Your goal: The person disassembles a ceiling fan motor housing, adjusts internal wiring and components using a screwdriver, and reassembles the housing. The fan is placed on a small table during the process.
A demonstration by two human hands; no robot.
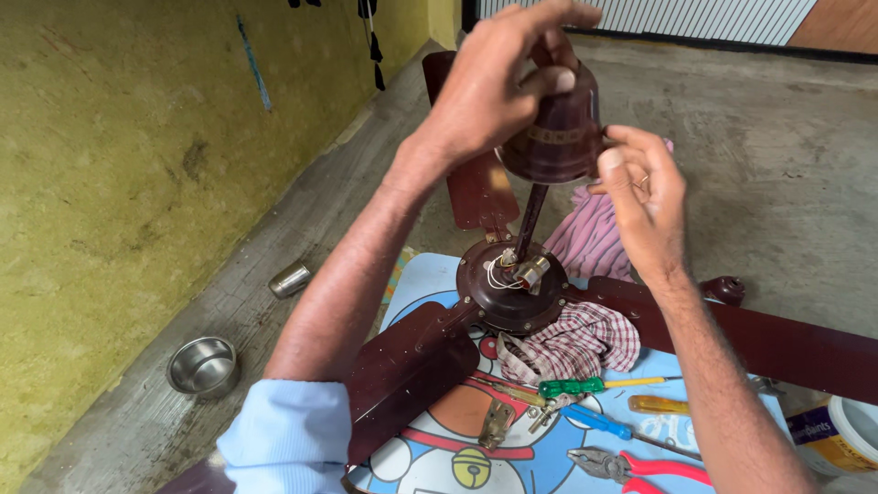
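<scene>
A dark maroon ceiling fan lies on a cartoon-printed board, its motor hub (509, 291) facing up with white wires showing. A rod (530, 221) rises from the hub. At the rod's top sits a maroon bell-shaped canopy cup (560, 137). My left hand (494, 87) grips the cup from above and the left. My right hand (640, 197) touches the cup's right rim with thumb and fingertips. Three fan blades spread out: one far (476, 178), one near left (412, 370), one right (777, 343).
A checked cloth (581, 340) lies by the hub, a pink striped cloth (594, 240) behind it. Screwdrivers (585, 386), red-handled pliers (631, 465) and small metal parts lie on the board. A steel bowl (203, 366) and steel cup (290, 279) sit near the yellow wall. A paint tub (837, 434) stands at right.
</scene>
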